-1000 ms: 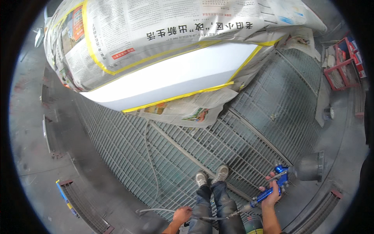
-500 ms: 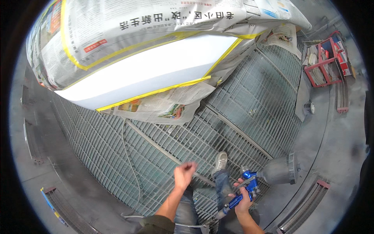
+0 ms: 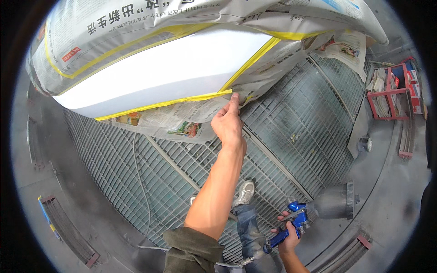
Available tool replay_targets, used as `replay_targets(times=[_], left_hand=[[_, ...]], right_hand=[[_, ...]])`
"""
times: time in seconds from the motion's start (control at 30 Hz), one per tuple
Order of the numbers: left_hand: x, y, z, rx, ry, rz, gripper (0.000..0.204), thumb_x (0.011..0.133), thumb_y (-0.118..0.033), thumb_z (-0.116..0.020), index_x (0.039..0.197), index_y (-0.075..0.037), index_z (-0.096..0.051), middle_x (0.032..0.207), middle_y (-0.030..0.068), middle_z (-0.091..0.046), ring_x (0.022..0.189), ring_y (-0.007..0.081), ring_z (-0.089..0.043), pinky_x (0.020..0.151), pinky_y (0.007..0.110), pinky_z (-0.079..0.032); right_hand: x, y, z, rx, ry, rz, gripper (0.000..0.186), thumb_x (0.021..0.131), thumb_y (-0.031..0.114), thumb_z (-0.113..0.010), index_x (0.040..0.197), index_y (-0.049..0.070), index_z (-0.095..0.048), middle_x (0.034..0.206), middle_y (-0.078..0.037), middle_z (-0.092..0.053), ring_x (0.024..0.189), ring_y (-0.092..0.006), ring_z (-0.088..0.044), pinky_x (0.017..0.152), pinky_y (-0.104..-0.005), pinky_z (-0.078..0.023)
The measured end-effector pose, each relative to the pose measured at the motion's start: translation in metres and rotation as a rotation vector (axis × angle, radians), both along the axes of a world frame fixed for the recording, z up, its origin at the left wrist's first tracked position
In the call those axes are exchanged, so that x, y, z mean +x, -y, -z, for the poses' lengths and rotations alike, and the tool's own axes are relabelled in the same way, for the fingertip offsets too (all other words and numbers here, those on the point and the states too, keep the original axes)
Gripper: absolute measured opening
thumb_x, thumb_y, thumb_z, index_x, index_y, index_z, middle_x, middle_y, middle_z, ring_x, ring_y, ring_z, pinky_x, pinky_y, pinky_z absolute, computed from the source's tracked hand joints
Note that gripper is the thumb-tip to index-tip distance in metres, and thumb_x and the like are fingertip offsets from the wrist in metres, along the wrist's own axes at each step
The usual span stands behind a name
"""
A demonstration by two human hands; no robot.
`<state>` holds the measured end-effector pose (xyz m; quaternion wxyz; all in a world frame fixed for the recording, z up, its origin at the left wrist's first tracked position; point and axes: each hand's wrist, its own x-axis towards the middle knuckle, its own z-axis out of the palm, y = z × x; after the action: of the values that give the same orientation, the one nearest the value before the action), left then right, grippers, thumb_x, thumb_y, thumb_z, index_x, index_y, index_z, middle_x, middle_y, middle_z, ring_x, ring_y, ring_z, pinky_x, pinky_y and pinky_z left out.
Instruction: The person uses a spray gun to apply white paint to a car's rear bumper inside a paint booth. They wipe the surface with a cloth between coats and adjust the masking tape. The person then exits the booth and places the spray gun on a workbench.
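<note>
Left fingers (image 3: 233, 105) at yellow tape (image 3: 182, 99) — grip unclear; right fingers (image 3: 282, 217) wrapped round spray gun (image 3: 298, 219), handle (image 3: 278, 238) partly hidden.

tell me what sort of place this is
Probably a spray-painting booth or workshop: there is a blue spray gun, a white panel masked around its edges with newspaper and yellow tape, and a floor of metal grating.

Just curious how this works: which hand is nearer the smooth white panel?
Left: the left hand is beside the panel, near its lower right corner; the right hand is farther back, holding a blue spray gun.
</note>
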<state>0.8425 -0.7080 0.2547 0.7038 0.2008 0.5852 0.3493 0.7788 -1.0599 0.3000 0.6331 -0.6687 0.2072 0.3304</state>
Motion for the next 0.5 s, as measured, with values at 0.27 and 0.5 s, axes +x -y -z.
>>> replay_targets(times=[0.27,0.5], left_hand=[[0.003,-0.006,-0.003,0.031,-0.012,-0.047,0.031,0.085,-0.032,-0.077,0.08,-0.004,-0.063,0.063,-0.0045,-0.045,0.051,0.0058,-0.036,0.047,0.023,-0.03],[0.001,-0.007,0.014,0.117,-0.05,-0.063,0.024,0.087,-0.025,-0.073,0.087,-0.002,-0.067,0.066,-0.0027,-0.051,0.052,0.0063,-0.042,0.049,0.023,-0.034]], right_hand=[[0.013,0.011,0.009,-0.002,-0.003,-0.033,0.043,0.093,0.014,-0.05,0.134,0.003,-0.048,0.123,-0.011,-0.061,0.106,-0.0198,-0.062,0.06,-0.0336,-0.062],[0.004,0.01,0.012,0.021,-0.047,-0.033,0.042,0.093,0.011,-0.051,0.134,0.003,-0.047,0.124,-0.012,-0.061,0.108,-0.0216,-0.062,0.06,-0.0362,-0.063]])
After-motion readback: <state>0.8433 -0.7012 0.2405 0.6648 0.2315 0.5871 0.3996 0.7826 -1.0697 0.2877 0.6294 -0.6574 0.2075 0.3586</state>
